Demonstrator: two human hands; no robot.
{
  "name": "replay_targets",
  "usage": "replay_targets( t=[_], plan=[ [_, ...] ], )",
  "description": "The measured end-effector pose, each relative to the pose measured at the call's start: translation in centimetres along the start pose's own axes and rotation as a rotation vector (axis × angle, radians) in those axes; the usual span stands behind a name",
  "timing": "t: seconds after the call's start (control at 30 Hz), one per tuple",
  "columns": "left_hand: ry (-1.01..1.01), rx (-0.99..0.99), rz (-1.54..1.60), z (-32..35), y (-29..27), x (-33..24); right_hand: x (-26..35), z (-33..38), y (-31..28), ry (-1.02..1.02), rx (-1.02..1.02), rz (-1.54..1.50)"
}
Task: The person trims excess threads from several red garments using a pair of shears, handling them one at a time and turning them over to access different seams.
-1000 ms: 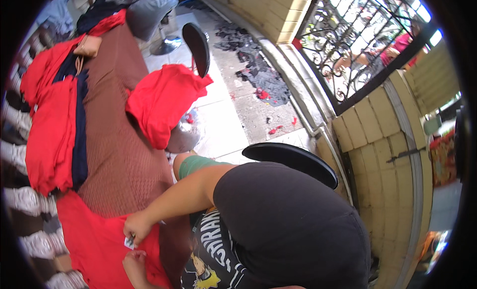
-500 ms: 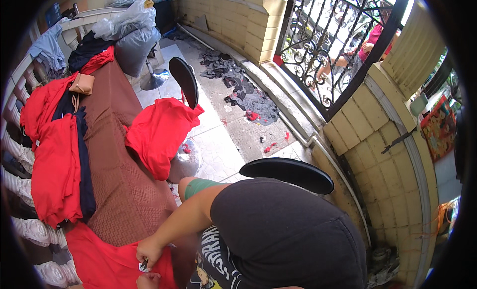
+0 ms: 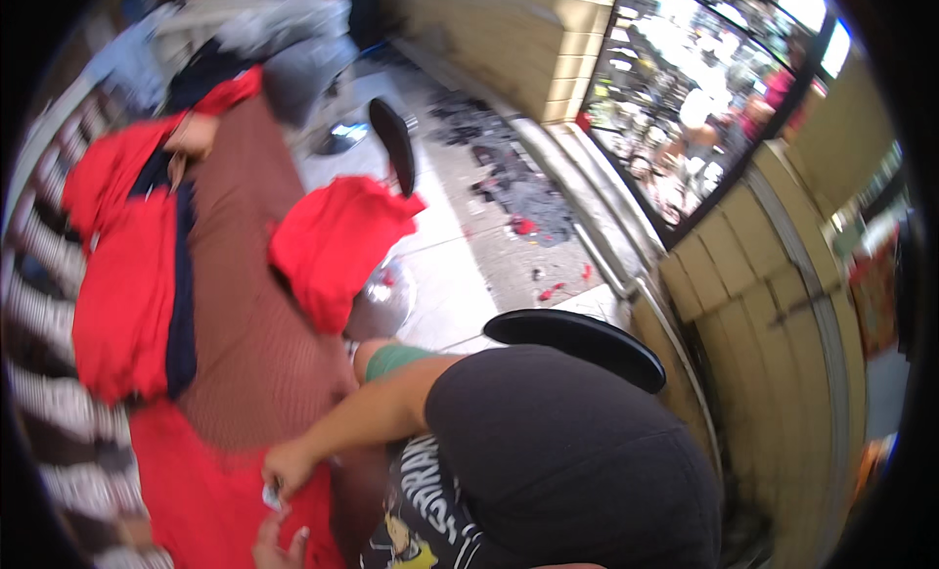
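A red garment (image 3: 186,481) lies spread over the near end of the brown-covered bench, below my two hands. My right hand (image 3: 290,465) reaches in from the right with its fingers closed on small dark thread snips, clearer half a second ago and now blurred and mostly covered by the fingers. A small white label (image 3: 271,495) shows just under those fingers, on the red cloth. Close by at the lower edge, my left hand (image 3: 281,544) is partly cut off; its fingers are apart over the red cloth, and nothing shows in them.
The bench has a brown cover (image 3: 230,275). On its left lie folded red garments (image 3: 127,295), dark cloth and a tan pouch (image 3: 193,136). Another red garment (image 3: 337,246) lies over a round stool beside the bench. Black seats (image 3: 577,349), a gate (image 3: 704,99) and grey scraps (image 3: 518,182) stand or lie beyond.
The view has shifted and blurred. My left hand has drawn back from the label and its fingers have spread. The right hand stays closed near the label.
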State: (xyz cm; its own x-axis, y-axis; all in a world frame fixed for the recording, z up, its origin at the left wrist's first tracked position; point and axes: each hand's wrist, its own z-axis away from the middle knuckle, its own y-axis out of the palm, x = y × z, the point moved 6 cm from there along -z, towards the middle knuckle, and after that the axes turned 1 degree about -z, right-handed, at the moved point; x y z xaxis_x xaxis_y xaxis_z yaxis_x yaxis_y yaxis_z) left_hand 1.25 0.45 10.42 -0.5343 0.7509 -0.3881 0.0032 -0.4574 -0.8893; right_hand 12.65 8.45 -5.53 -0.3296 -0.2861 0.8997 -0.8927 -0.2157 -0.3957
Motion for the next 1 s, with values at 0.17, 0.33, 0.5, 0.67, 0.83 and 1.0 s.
replay_targets(
  t=[0.17,0.33,0.5,0.67,0.83,1.0],
  plan=[
    [0.82,0.167,0.326,7.2,-8.3,-15.3,4.0,2.9,-2.3,-0.058,-0.027,0.018],
    [1.016,0.418,0.384,12.7,-7.8,-20.4,5.7,5.4,-3.8,0.16,0.382,-0.324],
    [0.706,0.9,0.317,19.4,-3.7,-22.7,26.0,16.3,-9.1,-0.42,1.461,-0.736],
    [0.737,0.667,0.468,18.5,-3.6,-26.6,33.1,20.6,-11.6,-0.973,1.744,-0.473],
    [0.696,0.488,0.559,18.1,-2.8,-27.8,34.9,18.7,-13.9,-1.183,1.589,-0.318],
    [0.66,0.326,0.639,17.5,-3.7,-27.0,36.1,19.8,-16.8,-1.225,1.266,-0.409]
  ],
)
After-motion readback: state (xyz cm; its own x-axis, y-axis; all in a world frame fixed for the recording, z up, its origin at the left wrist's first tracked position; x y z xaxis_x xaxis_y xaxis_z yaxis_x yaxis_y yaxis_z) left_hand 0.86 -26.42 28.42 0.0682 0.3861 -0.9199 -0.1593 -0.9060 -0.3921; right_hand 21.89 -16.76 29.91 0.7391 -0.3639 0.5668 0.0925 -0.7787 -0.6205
